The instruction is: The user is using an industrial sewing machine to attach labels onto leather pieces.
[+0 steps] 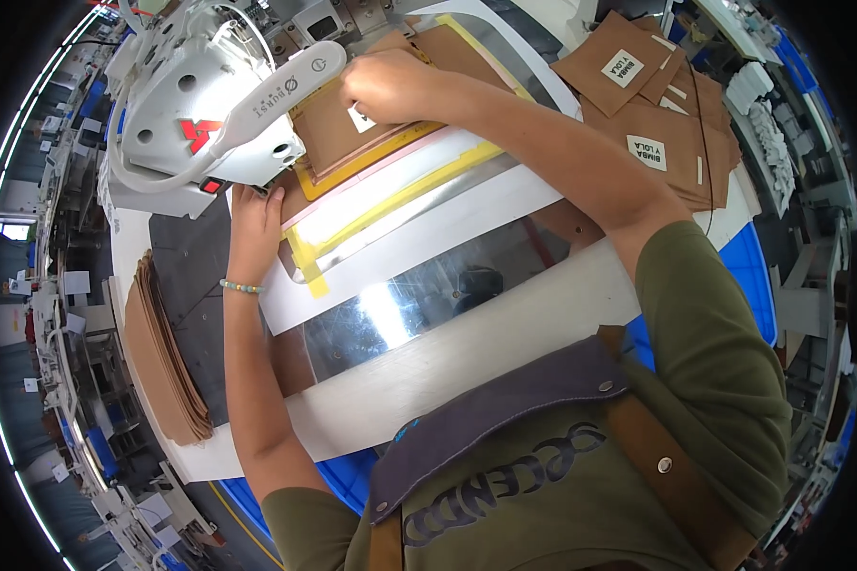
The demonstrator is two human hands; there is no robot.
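Note:
A brown fabric piece [333, 138] with a white label lies in a yellow-edged frame [376, 157] beside the white sewing machine head [200, 105]. Over this piece, my right hand [390, 88] is closed with its fingers curled down. It partly covers the label, and whatever the fingertips grip is hidden. My left hand [255, 228] rests at the frame's near left corner, close under the machine head. Its thumb and fingers are apart, though some fingertips are out of sight. Yellow tape [390, 202] runs along the clear template sheet around the frame.
Brown pieces with white labels [628, 119] lie in overlapping piles at the right. A stack of plain brown pieces [167, 352] stands along the table's left side. A shiny metal plate [400, 305] lies nearer me, before the white table edge [467, 357]. Blue bins [747, 276] show below the table.

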